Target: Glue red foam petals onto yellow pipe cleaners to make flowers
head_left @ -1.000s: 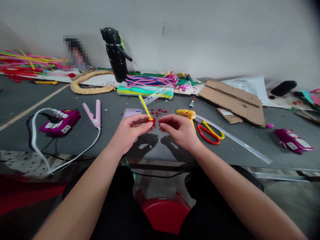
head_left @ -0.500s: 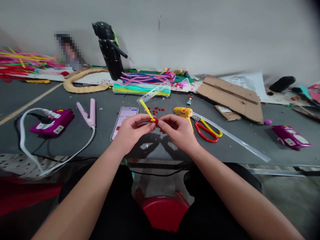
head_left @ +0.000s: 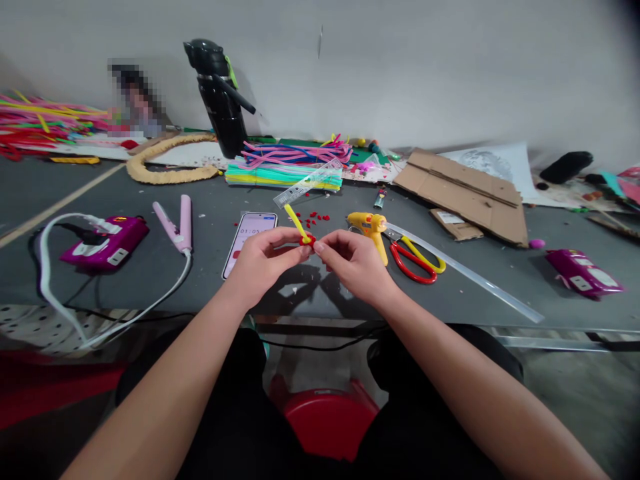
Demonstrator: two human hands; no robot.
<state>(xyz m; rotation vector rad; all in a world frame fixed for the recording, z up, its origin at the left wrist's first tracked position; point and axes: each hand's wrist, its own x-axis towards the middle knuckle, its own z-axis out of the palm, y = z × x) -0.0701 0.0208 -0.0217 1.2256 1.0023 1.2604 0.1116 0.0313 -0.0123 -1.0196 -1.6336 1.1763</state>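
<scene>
Above the grey table, both hands meet at a small red fuzzy piece (head_left: 308,241) from which a yellow pipe cleaner (head_left: 293,217) sticks up, leaning left. My left hand (head_left: 267,263) pinches this piece between thumb and fingers. From the other side, the thumb and forefinger of my right hand (head_left: 356,263) close on its right edge; the fingers hide part of it. Small red bits (head_left: 318,217) lie scattered just behind. A phone (head_left: 247,233) showing a timer lies by my left hand, partly covered. Close to my right hand are a yellow glue gun (head_left: 369,227) and red-and-yellow-handled scissors (head_left: 417,263).
A clear glue stick (head_left: 475,287) lies to the right, towards cardboard (head_left: 463,190). Bundled pipe cleaners (head_left: 285,177), a ruler (head_left: 307,183) and a black flask (head_left: 223,107) stand behind. At left are a pink flat iron (head_left: 180,230), its cord, and a purple power block (head_left: 107,247).
The yellow pipe cleaner has turned slightly and looks a little shorter. My right fingertips have shifted a little at the red piece. The other things stay in place.
</scene>
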